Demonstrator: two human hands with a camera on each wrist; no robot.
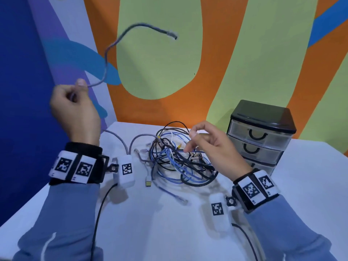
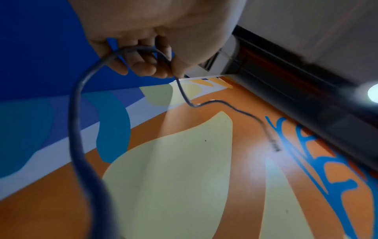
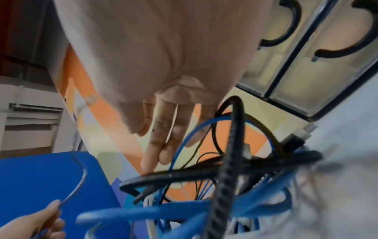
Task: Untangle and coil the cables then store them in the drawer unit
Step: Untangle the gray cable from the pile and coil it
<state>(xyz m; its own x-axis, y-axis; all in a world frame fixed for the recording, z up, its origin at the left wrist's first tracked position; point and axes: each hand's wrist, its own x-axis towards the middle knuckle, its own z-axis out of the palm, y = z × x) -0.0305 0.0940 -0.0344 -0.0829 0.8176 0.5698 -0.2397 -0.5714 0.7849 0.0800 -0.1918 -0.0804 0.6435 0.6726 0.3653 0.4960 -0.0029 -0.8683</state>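
My left hand (image 1: 79,90) is raised at the upper left and grips a grey cable (image 1: 108,51). The cable's free end arcs up and right to its plug (image 1: 172,34). In the left wrist view the fingers (image 2: 143,64) curl round this grey cable (image 2: 75,113). A tangle of black, blue and white cables (image 1: 180,162) lies mid-table. My right hand (image 1: 190,143) hovers over it with relaxed fingers; in the right wrist view a fingertip (image 3: 147,166) touches a black cable (image 3: 184,173). The drawer unit (image 1: 259,140) stands at the right with its drawers closed.
A USB plug (image 1: 148,183) and a blue cable end (image 1: 181,200) lie in front of the tangle on the white table (image 1: 169,236). A colourful wall rises close behind, and a blue wall stands at the left.
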